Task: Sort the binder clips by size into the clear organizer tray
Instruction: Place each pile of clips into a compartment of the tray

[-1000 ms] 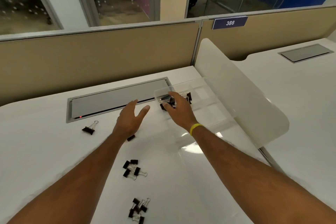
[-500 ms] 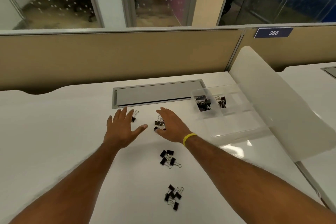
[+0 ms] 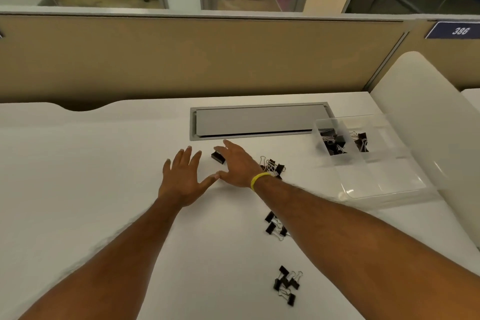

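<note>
The clear organizer tray (image 3: pixel 384 187) lies at the right of the white desk, with black binder clips (image 3: pixel 333 141) in its far left compartment and a few more clips (image 3: pixel 361 141) in the one beside it. My right hand (image 3: pixel 237 163), a yellow band on its wrist, reaches flat over a single black binder clip (image 3: pixel 217 157), its fingers straight. My left hand (image 3: pixel 183 176) lies flat and spread just left of it. Loose clip clusters sit behind my right wrist (image 3: pixel 274 166), under my right forearm (image 3: pixel 275 227) and near the front (image 3: pixel 287 284).
A grey cable hatch (image 3: pixel 257 121) is set into the desk behind my hands. A tan partition wall (image 3: pixel 181 60) closes the back. A white curved divider panel (image 3: pixel 426 117) rises right of the tray.
My right hand has left the tray and swung left across the desk to the single clip. My view has turned left, so the tray sits further right.
</note>
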`<state>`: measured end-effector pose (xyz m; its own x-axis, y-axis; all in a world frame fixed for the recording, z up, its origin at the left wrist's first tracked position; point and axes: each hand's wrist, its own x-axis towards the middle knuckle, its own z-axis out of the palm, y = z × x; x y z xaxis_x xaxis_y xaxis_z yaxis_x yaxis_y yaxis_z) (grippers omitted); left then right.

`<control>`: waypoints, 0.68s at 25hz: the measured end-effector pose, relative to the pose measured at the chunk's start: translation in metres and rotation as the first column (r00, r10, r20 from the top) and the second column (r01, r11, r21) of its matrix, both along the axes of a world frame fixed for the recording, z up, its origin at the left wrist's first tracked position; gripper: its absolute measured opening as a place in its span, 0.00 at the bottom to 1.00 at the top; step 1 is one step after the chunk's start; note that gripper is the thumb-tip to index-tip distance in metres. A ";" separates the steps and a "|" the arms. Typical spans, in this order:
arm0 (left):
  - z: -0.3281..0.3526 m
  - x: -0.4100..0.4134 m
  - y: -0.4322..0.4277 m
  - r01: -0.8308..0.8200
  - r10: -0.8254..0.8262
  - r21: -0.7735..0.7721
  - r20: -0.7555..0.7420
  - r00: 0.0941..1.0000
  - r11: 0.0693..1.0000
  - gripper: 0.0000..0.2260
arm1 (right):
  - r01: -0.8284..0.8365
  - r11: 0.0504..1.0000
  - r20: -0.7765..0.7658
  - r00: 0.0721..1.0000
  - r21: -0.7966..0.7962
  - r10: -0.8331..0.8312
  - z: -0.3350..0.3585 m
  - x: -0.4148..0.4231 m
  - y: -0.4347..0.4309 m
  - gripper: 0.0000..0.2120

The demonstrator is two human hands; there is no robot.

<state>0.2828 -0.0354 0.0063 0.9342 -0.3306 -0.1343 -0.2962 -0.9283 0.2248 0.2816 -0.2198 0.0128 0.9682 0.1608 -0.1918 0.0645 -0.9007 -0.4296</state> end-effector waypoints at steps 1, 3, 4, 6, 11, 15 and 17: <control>-0.004 0.004 0.000 0.002 -0.002 -0.005 0.000 1.000 1.000 0.40 | -0.005 1.000 0.003 1.000 -0.013 0.005 -0.004 0.006 0.004 0.35; -0.010 0.010 0.001 0.008 -0.008 -0.012 0.007 1.000 1.000 0.36 | -0.028 0.998 -0.012 1.000 -0.058 0.027 -0.012 0.015 0.010 0.33; -0.012 0.012 0.002 0.012 -0.011 -0.015 0.012 1.000 1.000 0.34 | -0.043 0.995 -0.028 0.999 -0.085 0.041 -0.015 0.018 0.013 0.31; -0.015 0.014 0.003 0.010 -0.010 -0.030 0.010 1.000 1.000 0.31 | -0.065 0.992 -0.048 0.997 -0.111 0.060 -0.021 0.018 0.016 0.25; -0.014 0.014 0.003 -0.019 0.020 -0.080 0.013 1.000 0.997 0.29 | -0.105 0.987 0.065 0.991 -0.123 0.113 -0.021 0.009 0.013 0.17; -0.008 0.010 -0.001 -0.018 0.020 -0.082 0.017 1.000 0.996 0.29 | -0.131 0.982 0.145 0.978 -0.136 0.150 -0.018 0.000 0.008 0.16; -0.004 0.008 -0.006 -0.010 0.011 -0.080 0.015 1.000 0.997 0.29 | -0.111 0.988 0.181 0.975 -0.108 0.129 -0.013 -0.007 0.001 0.18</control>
